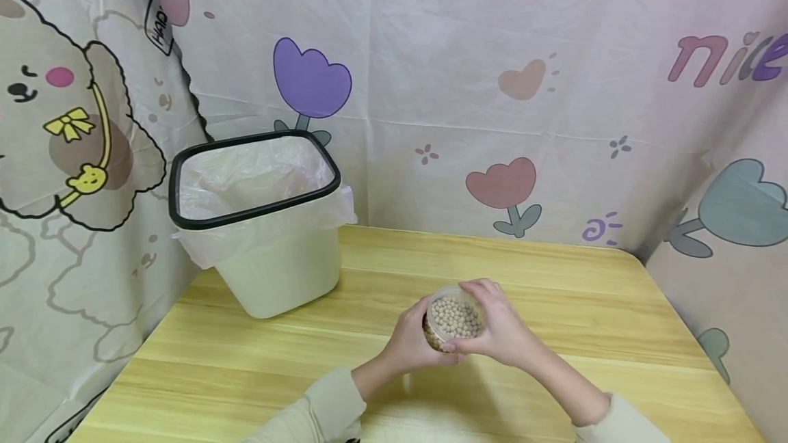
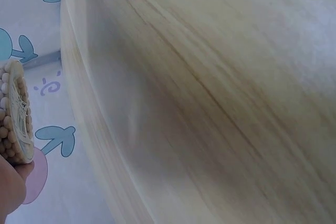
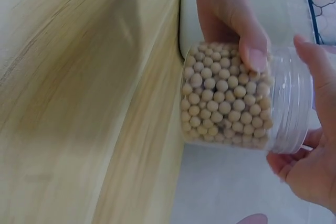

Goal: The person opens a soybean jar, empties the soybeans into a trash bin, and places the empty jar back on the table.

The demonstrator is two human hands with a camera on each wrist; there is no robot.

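Head: holding a clear jar (image 1: 433,338) of beige balls (image 1: 457,317) in curled left hand (image 1: 409,338) and right hand (image 1: 503,329) above the surface (image 1: 572,292), right of a bin (image 1: 289,265). Left wrist: showing only part of the jar. Right wrist: gripping its body with left, its rim with right.

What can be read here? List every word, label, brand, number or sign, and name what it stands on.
"nice": back cloth, upper right, ending at the picture's edge.
"HAD": left cloth, inside a black outline; anything after it is hidden at the fold.
No lettering visible on the jar or the bin.
Bottom-left marks on the cloth: cut off, unreadable.
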